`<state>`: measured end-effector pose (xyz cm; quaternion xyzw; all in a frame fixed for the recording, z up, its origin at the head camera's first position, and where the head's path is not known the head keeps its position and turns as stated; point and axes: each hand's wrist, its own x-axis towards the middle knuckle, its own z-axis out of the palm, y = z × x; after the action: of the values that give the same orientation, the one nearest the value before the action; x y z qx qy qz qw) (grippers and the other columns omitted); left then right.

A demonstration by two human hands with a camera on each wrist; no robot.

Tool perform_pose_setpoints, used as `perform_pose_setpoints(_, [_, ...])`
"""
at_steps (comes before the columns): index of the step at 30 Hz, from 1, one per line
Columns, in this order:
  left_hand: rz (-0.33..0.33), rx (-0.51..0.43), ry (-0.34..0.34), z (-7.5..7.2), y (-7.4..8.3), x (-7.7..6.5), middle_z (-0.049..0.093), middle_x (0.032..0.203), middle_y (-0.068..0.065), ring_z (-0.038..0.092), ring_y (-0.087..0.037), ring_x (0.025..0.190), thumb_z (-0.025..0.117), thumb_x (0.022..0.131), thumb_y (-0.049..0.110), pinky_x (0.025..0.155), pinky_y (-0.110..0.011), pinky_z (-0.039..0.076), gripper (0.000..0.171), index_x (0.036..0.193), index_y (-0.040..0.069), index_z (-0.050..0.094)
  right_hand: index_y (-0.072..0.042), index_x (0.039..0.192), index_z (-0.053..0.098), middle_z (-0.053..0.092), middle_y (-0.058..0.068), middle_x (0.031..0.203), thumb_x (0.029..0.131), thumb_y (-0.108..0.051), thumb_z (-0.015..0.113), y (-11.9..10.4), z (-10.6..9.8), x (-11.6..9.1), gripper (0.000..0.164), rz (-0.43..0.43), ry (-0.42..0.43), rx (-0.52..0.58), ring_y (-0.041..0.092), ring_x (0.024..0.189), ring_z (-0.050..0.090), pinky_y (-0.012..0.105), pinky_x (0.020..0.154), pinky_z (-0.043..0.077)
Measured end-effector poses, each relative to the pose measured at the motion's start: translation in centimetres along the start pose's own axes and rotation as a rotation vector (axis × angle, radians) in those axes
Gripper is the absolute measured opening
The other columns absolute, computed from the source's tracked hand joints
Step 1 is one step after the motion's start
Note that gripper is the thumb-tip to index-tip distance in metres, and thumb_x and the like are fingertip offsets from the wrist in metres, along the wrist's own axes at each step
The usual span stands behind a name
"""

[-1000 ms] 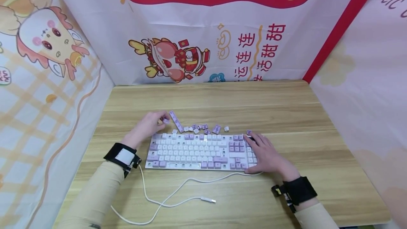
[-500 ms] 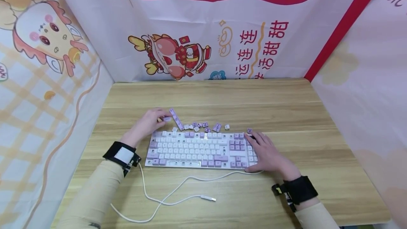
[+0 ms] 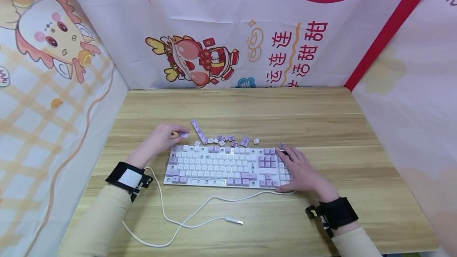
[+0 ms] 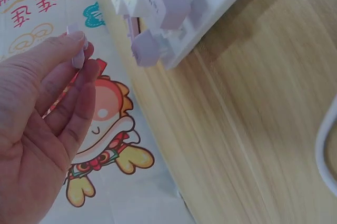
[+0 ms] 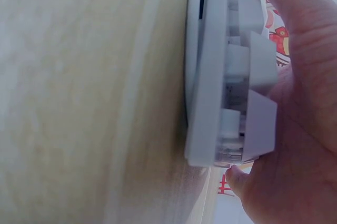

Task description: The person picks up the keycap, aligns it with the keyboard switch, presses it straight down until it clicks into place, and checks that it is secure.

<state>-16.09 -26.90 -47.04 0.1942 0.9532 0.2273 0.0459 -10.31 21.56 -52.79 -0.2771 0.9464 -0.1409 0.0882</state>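
Between thumb and fingertips my left hand (image 3: 162,136) pinches a small purple keycap (image 4: 78,59), just past the back left corner of the keyboard (image 3: 210,167). This white and purple keyboard lies flat on the wooden table. Several of its switches are bare, among them the long slot (image 3: 207,181) in the front row. My right hand (image 3: 301,172) grips the keyboard's right end, thumb at the front edge and fingers reaching to the back edge. It covers part of the number keys. In the right wrist view purple and white keycaps (image 5: 261,129) stand beside the palm.
Behind the keyboard lie a long purple spacebar keycap (image 3: 199,132), a wider purple keycap (image 3: 244,141) and several small loose ones. One purple keycap (image 3: 282,145) sits near my right fingers. A white cable (image 3: 185,225) with a USB plug (image 3: 234,220) curls in front.
My left hand has drawn slightly left, away from the long spacebar keycap, with the small purple keycap still pinched. My right hand stays on the keyboard. The head view has shifted slightly.
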Motion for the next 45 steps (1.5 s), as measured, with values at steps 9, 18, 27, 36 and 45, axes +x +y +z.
perform_pose_setpoints(9, [-0.003,0.021,0.026,-0.6,-0.2,-2.2,0.076,0.108,-0.008,0.069,-0.027,0.102,0.074,0.089,0.013,0.092,-0.05,0.055,0.022,0.111,0.012,0.074,-0.008,0.157,0.025,0.025,0.024,0.162,0.062,-0.065,0.083,0.1,0.1,-0.1,0.125,-0.021,0.02,0.0,0.048,0.145,0.026,0.066,0.118,0.023])
perform_pose_setpoints(18, [-0.005,-0.006,0.015,-0.8,-0.2,-4.1,0.077,0.102,-0.005,0.07,-0.021,0.092,0.075,0.089,0.013,0.084,-0.045,0.058,0.019,0.108,0.011,0.076,-0.009,0.157,0.026,0.025,0.023,0.162,0.06,-0.065,0.084,0.4,0.3,0.0,0.126,-0.025,0.035,0.007,0.049,0.145,0.026,0.066,0.119,0.022])
perform_pose_setpoints(27, [-0.006,-0.011,-0.048,-0.6,0.0,-5.9,0.076,0.102,-0.007,0.07,-0.016,0.086,0.077,0.086,0.011,0.078,-0.041,0.059,0.019,0.105,0.01,0.076,-0.01,0.158,0.023,0.021,0.022,0.164,0.061,-0.066,0.083,0.5,0.4,0.1,0.127,-0.012,0.008,0.008,0.047,0.147,0.022,0.065,0.12,0.019])
perform_pose_setpoints(36, [-0.028,-0.05,-0.104,-0.1,0.1,-6.8,0.075,0.094,0.0,0.065,-0.008,0.081,0.079,0.083,0.01,0.074,-0.031,0.058,0.018,0.101,0.013,0.077,-0.01,0.158,0.023,0.021,0.021,0.164,0.061,-0.066,0.083,0.5,0.5,0.2,0.128,-0.014,0.011,0.006,0.047,0.146,0.023,0.065,0.119,0.02])
perform_pose_setpoints(45, [-0.068,-0.033,-0.15,0.5,0.1,-7.2,0.074,0.09,0.005,0.062,-0.005,0.077,0.08,0.082,0.013,0.069,-0.023,0.053,0.019,0.1,0.016,0.077,-0.008,0.157,0.026,0.025,0.022,0.162,0.061,-0.065,0.084,0.4,0.4,0.1,0.125,-0.032,0.039,-0.004,0.048,0.144,0.026,0.066,0.117,0.023])
